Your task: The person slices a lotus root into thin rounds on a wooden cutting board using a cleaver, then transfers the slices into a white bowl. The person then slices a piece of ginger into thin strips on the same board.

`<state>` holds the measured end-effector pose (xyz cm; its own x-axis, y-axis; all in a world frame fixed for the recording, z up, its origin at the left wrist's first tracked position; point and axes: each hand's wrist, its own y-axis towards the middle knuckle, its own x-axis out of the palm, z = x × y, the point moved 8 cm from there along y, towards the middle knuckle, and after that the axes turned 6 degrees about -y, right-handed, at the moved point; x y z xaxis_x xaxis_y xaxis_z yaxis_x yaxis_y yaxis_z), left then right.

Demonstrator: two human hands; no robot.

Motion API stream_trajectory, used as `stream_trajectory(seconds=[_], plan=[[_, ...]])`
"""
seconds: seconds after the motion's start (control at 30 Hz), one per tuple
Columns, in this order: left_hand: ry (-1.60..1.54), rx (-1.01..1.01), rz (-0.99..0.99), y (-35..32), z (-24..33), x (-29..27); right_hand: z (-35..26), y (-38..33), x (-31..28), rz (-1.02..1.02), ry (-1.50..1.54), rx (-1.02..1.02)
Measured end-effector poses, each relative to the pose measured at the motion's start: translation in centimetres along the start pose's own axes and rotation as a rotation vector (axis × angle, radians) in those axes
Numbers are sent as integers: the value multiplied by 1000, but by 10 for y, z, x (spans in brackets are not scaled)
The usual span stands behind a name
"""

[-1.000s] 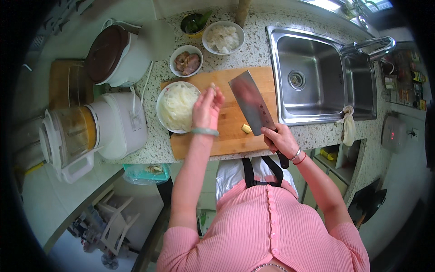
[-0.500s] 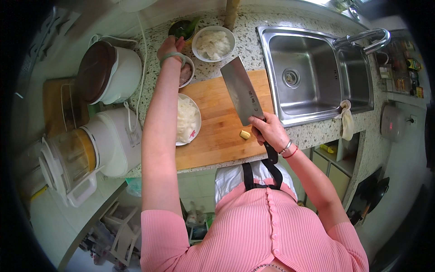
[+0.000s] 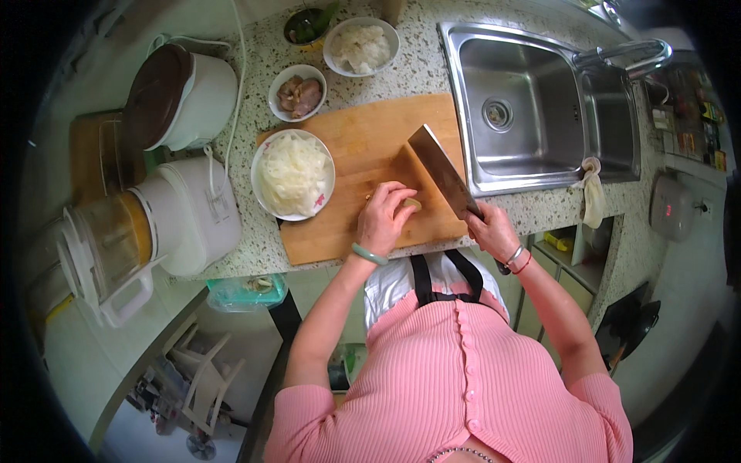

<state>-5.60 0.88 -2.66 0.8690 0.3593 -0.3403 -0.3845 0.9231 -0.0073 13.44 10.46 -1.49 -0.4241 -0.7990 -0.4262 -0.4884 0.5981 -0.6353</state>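
On the wooden cutting board (image 3: 363,139) my left hand (image 3: 384,218) presses a small yellowish piece of food (image 3: 413,204) with curled fingers. My right hand (image 3: 491,229) grips the handle of a broad cleaver (image 3: 441,171), whose blade slants up and left just beside that piece. A white plate of pale shredded vegetable (image 3: 293,174) rests on the board's left end.
Behind the board stand a small bowl of brownish meat (image 3: 298,92), a bowl of white food (image 3: 360,45) and a dark bowl of greens (image 3: 306,25). A double steel sink (image 3: 532,108) lies to the right. A rice cooker (image 3: 179,94) and a blender (image 3: 147,231) stand left.
My left hand came back from the far bowls to the board and now holds the small piece. The cleaver has lowered toward it.
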Motion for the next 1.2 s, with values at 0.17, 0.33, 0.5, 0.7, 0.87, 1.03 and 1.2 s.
stream_trajectory(seconds=[0.17,0.33,0.5,0.7,0.87,1.03,1.2], plan=[[171,-3,111,-29,-7,10,25,-15,3,28,-198,-173],[239,40,227,-38,-1,19,25,-29,4,69,-348,-253],[265,51,310,-44,-13,29,25,-40,8,105,-442,-323],[336,95,377,-44,-11,35,28,-46,13,93,-500,-325],[305,140,425,-46,-9,33,27,-48,11,140,-528,-364],[210,120,518,-45,-10,31,16,-62,8,173,-602,-339],[209,107,524,-46,-18,31,13,-69,14,126,-640,-294]])
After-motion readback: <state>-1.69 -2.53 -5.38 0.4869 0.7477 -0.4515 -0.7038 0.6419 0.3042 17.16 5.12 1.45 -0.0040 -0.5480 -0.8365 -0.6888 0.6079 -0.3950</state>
